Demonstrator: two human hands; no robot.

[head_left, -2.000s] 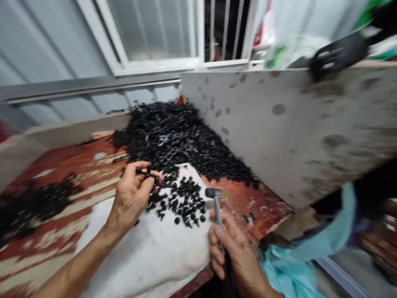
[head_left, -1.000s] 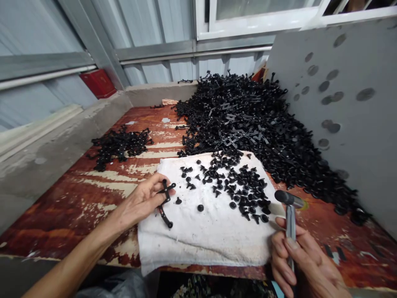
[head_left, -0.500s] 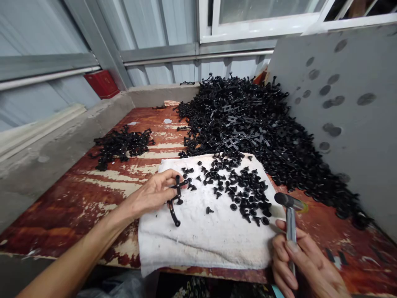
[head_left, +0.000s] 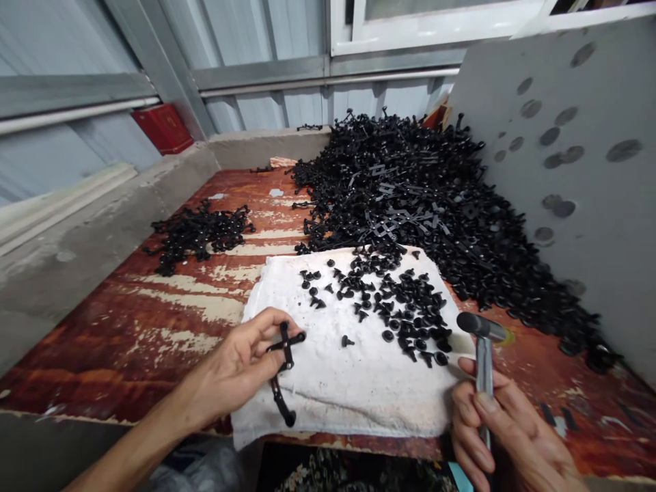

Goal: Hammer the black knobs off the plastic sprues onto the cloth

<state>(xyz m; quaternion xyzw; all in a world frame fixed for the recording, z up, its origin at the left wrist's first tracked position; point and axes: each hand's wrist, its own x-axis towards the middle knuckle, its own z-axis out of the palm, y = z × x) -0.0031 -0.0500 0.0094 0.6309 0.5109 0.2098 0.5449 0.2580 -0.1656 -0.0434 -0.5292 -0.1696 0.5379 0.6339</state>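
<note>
Between thumb and fingers, my left hand [head_left: 246, 359] pinches a black jointed linkage [head_left: 285, 355], its arms crossing and one end hanging down over the cloth's left part. My right hand [head_left: 505, 424] is closed around the metal handle of a small hammer [head_left: 483, 342], held upright with its dark head at the top, by the cloth's right edge. On the white cloth [head_left: 328, 389] lie many small black round-headed pegs [head_left: 404, 307], thickest toward the right. One single peg [head_left: 348, 340] lies apart near the cloth's middle.
Behind the cloth rises a large heap of black linkages and pegs [head_left: 394, 184], running along a grey board [head_left: 564, 171] on the right. A smaller pile of linkages [head_left: 199, 232] sits at left on the worn red table [head_left: 154, 328]. A red box [head_left: 162, 128] is at the back left.
My left hand has moved down and slightly left with the linkage, away from the loose pegs and nearer the front edge. My right hand with the hammer has hardly moved.
</note>
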